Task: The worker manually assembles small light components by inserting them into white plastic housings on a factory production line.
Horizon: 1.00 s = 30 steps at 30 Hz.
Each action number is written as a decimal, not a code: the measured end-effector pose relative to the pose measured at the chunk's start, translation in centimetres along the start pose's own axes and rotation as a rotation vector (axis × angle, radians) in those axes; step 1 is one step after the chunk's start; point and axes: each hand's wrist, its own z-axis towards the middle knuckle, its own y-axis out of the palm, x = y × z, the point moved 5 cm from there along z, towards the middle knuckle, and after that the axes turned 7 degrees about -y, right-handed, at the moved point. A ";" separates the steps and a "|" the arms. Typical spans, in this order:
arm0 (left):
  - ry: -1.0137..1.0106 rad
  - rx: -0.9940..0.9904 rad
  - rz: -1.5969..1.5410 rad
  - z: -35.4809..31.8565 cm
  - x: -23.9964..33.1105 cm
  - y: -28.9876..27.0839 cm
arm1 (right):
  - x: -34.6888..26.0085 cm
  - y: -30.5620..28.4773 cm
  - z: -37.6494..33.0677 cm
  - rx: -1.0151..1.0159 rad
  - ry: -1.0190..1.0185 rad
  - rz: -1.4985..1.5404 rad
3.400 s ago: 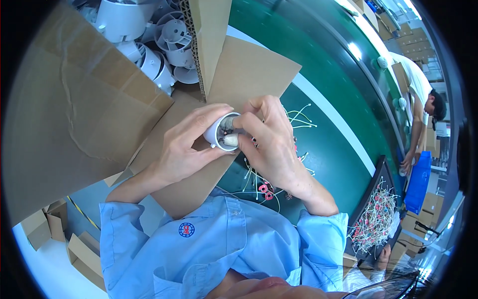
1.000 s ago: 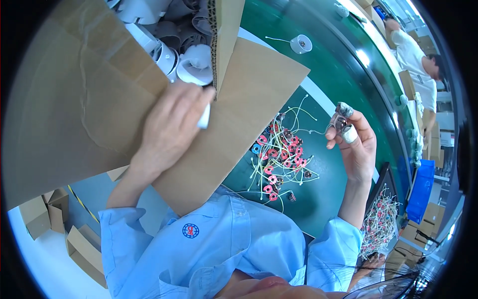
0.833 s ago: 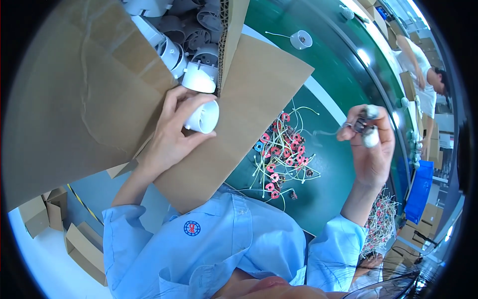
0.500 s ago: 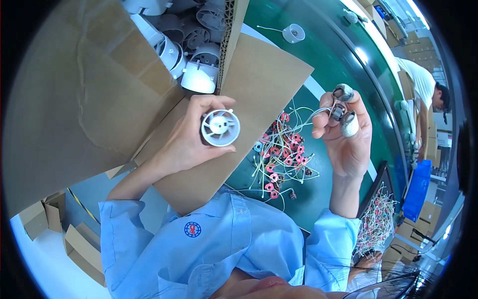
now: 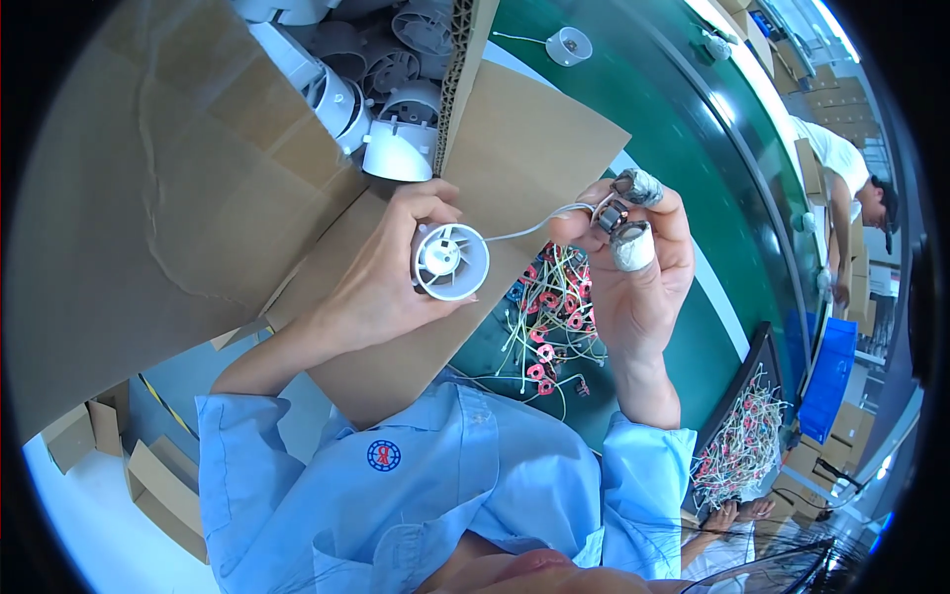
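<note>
Fingers of left hand wrapped around white fan housing, frame centre, just over the cardboard flap edge. Right hand pinches small motor between taped fingertips, right of centre; thin wire links both. Wire pile on green surface below; open room upper right.

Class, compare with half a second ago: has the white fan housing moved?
Yes. The white fan housing in the left hand has shifted rightward off the cardboard flap, towards the right hand.
</note>
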 end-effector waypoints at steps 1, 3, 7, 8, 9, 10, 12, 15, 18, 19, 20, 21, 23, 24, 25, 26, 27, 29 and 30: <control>0.000 0.002 0.000 0.0 0.0 0.1 | 0.1 0.0 0.0 0.007 -0.014 0.011; -0.062 0.014 -0.068 0.0 -0.4 0.3 | 0.4 0.0 -0.1 0.018 -0.030 0.018; -0.085 -0.005 -0.014 0.2 0.5 0.4 | 0.9 0.0 -0.1 0.038 -0.080 0.046; -0.081 -0.017 0.031 0.3 0.7 0.4 | 1.0 0.0 -0.1 0.039 -0.098 0.058; -0.080 -0.018 0.031 0.3 0.8 0.4 | 1.1 0.1 -0.1 0.040 -0.116 0.069; -0.060 -0.016 0.045 0.3 0.9 0.4 | 1.2 0.1 -0.2 0.041 -0.116 0.069; -0.019 -0.011 0.074 0.3 1.2 0.4 | 1.4 0.3 -0.4 0.043 -0.110 0.010; -0.049 -0.031 0.051 0.3 1.0 0.3 | 1.4 0.1 -0.5 0.028 -0.133 -0.052; -0.066 -0.048 0.027 0.4 0.9 0.2 | 1.1 -0.2 -0.6 -0.006 -0.188 -0.117; -0.068 -0.056 0.014 0.4 1.0 0.2 | 1.1 -0.1 -0.8 -0.025 -0.172 -0.105; -0.070 -0.065 0.001 0.4 1.0 0.2 | 1.0 -0.1 -1.0 -0.044 -0.156 -0.093; -0.070 -0.063 0.002 0.5 1.1 0.2 | 0.9 -0.1 -1.1 -0.063 -0.140 -0.080; -0.043 -0.074 -0.044 0.6 1.2 0.1 | 0.8 -0.3 -1.3 -0.132 -0.080 -0.053; -0.028 -0.080 -0.066 0.6 1.3 0.1 | 0.8 -0.3 -1.5 -0.199 -0.025 -0.026; -0.030 -0.079 -0.067 0.6 1.5 0.0 | 0.8 -0.1 -1.6 -0.266 0.029 0.001; 0.019 -0.075 0.075 0.6 2.0 -0.1 | 0.7 0.0 -1.4 -0.266 0.030 0.001; 0.069 -0.073 0.215 0.6 2.5 -0.1 | 0.8 0.2 -1.2 -0.276 0.131 -0.028; 0.122 -0.072 0.355 0.5 2.7 0.2 | 1.1 0.4 -1.0 -0.295 0.331 -0.087; 0.107 -0.061 0.293 0.5 2.3 0.5 | 1.1 0.7 -1.1 -0.293 0.329 -0.089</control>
